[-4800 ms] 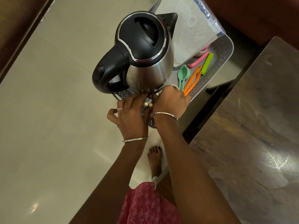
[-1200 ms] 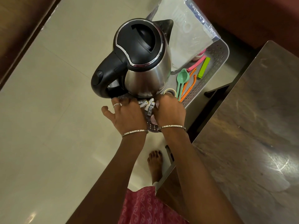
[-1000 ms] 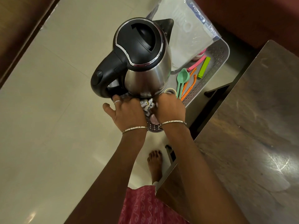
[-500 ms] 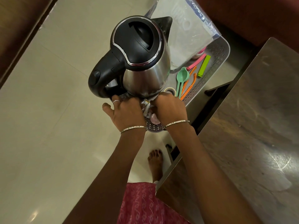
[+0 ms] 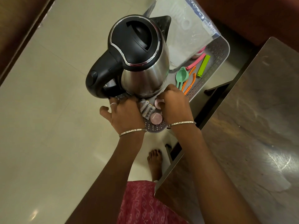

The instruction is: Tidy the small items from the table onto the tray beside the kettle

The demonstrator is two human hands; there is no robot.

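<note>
From the head camera, both your hands sit at the near end of the grey perforated tray [image 5: 224, 50], just in front of the steel kettle [image 5: 142, 65]: your left hand [image 5: 125, 114] lies loose-fingered against a row of white batteries [image 5: 147, 109]. Your right hand [image 5: 174, 105] pinches a small pink round piece [image 5: 157, 103], with a pink cap [image 5: 156, 118] just nearer you by the tray's rim.

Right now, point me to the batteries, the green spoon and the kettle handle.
batteries [image 5: 148, 109]: head view, on the white side of the middle cell.
green spoon [image 5: 182, 75]: head view, on the bowl.
kettle handle [image 5: 93, 80]: head view, on the black outer curve.
</note>
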